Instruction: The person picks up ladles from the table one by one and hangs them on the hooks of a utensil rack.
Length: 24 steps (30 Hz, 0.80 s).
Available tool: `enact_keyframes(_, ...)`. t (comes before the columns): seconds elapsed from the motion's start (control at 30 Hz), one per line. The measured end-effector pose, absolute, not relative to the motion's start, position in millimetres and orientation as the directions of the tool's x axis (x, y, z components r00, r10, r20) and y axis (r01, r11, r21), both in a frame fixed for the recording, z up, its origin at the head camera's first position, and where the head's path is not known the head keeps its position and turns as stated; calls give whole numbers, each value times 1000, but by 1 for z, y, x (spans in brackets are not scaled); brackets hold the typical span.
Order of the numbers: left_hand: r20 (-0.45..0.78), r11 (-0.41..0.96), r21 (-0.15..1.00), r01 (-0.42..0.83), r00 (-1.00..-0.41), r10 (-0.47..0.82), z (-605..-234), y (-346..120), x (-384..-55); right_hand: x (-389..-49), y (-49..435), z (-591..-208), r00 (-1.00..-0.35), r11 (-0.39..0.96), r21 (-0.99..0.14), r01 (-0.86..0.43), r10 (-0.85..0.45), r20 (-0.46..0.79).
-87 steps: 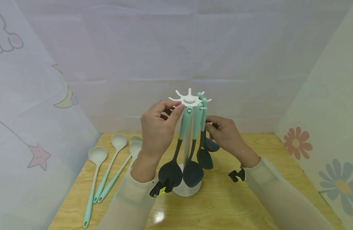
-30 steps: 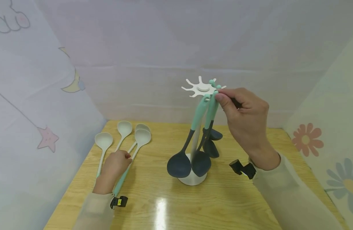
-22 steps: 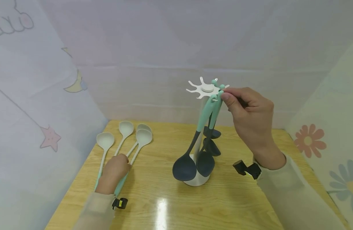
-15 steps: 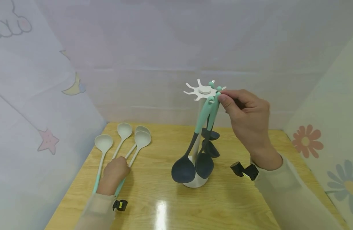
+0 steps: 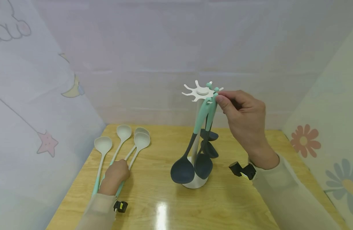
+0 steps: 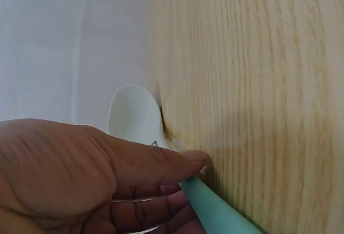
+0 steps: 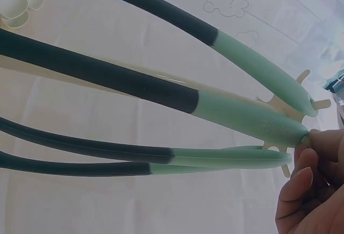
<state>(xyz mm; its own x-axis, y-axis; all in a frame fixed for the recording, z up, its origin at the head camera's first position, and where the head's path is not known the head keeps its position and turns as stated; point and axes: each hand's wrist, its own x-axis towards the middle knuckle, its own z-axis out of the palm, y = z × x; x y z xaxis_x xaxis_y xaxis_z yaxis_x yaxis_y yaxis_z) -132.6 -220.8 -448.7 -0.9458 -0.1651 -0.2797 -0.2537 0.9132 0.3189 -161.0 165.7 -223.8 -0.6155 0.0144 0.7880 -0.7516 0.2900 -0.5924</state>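
My left hand (image 5: 116,175) is at the white ladles on the left of the table. In the left wrist view its thumb and fingers pinch the mint handle (image 6: 215,210) of a white ladle (image 6: 131,113). My right hand (image 5: 247,118) is up at the white rotary rack (image 5: 202,91), thumb and forefinger pinching the top end of a hanging dark ladle's mint handle (image 5: 212,110). Close by, another dark ladle (image 5: 183,170) hangs at the front of the rack, and more dark utensils (image 5: 210,149) hang behind. Several rack arms on the left bear nothing.
A white ladle (image 5: 103,145) lies at the far left, with another white ladle (image 5: 124,132) beside it. Two white ladle heads overlap near the left hand. The rack's round base (image 5: 195,182) stands on the wooden table (image 5: 153,153). Printed cloth walls enclose the back and sides.
My left hand has left the rack, moved down left to the white ladles and taken hold of a handle. My right hand has risen to the rack top. The hanging utensils have shifted around the rack.
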Motion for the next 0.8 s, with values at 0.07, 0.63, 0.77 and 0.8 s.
enact_keyframes(0.07,-277,916,320,-242,-949,-154,-450,-222,-132,-160,165,-224,-618,293,-595,-749,16,786)
enact_keyframes(0.63,-320,781,577,-238,-946,-52,-448,-221,-123,-163,159,-225,-616,282,-593,-754,9,788)
enact_keyframes(0.77,-305,598,769,-226,-952,32,-438,-211,-121,-162,163,-225,-613,280,-595,-753,31,790)
enact_keyframes(0.8,-299,546,809,-218,-952,63,-436,-209,-122,-162,164,-225,-611,278,-595,-754,33,791)
